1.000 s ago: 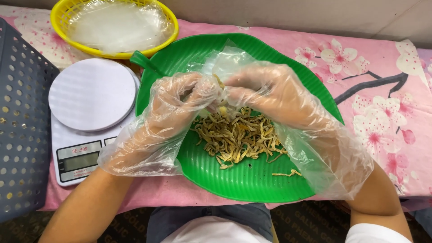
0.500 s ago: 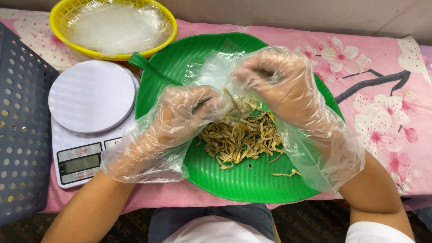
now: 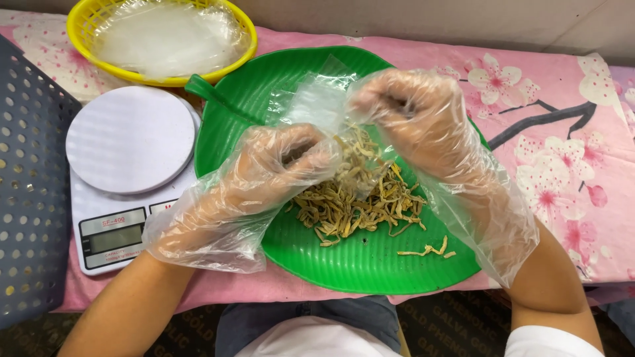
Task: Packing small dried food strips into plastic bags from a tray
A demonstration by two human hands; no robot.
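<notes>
Both my hands wear loose clear plastic gloves. My left hand (image 3: 278, 168) and my right hand (image 3: 413, 116) each pinch an edge of a small clear plastic bag (image 3: 317, 106), holding it over a green leaf-shaped tray (image 3: 238, 119). Some tan dried strips sit inside the bag between my hands. A pile of the same dried strips (image 3: 360, 205) lies on the tray just below, with a few stray pieces (image 3: 430, 250) to the right.
A white digital kitchen scale (image 3: 126, 172) stands left of the tray. A yellow basket (image 3: 162, 39) with clear plastic bags is at the back left. A grey perforated crate (image 3: 30, 198) is at the far left. A pink floral cloth (image 3: 562, 145) covers the table.
My hands have drawn apart: the right hand rose up and back, the left stayed low, stretching the bag open between them above the pile.
</notes>
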